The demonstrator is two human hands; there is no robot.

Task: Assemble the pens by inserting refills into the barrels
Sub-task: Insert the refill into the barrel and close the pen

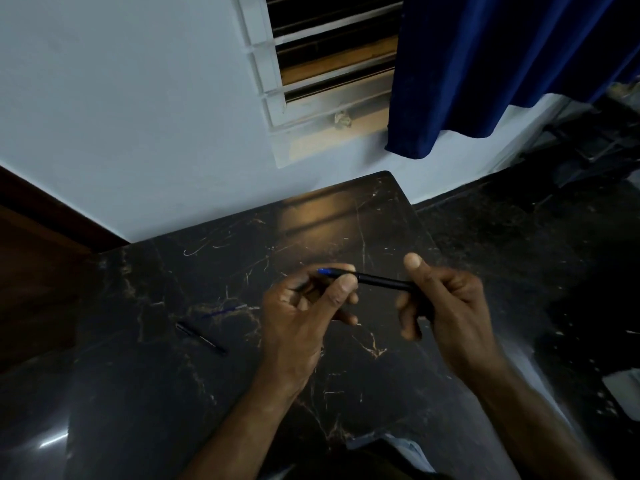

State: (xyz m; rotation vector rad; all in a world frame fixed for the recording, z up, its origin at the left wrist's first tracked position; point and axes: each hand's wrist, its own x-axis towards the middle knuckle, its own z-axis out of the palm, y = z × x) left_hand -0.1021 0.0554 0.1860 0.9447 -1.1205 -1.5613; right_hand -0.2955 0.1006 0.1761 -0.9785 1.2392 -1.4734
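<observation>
Presently, right hand (446, 303) grips a slim black plastic pen barrel (384, 282) above the dark marble table (363, 216); left hand (304, 306) pinches its blue refill end (327, 271). Near the table's left edge, another black barrel (201, 337) and thin blue refill (225, 311) lie apart, unassembled.

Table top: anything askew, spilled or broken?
Nothing stands out. A loose black barrel and a thin blue refill lie apart on the dark marble table, unassembled parts rather than mess. Both hands hold one black pen with its blue end at the left hand.
</observation>
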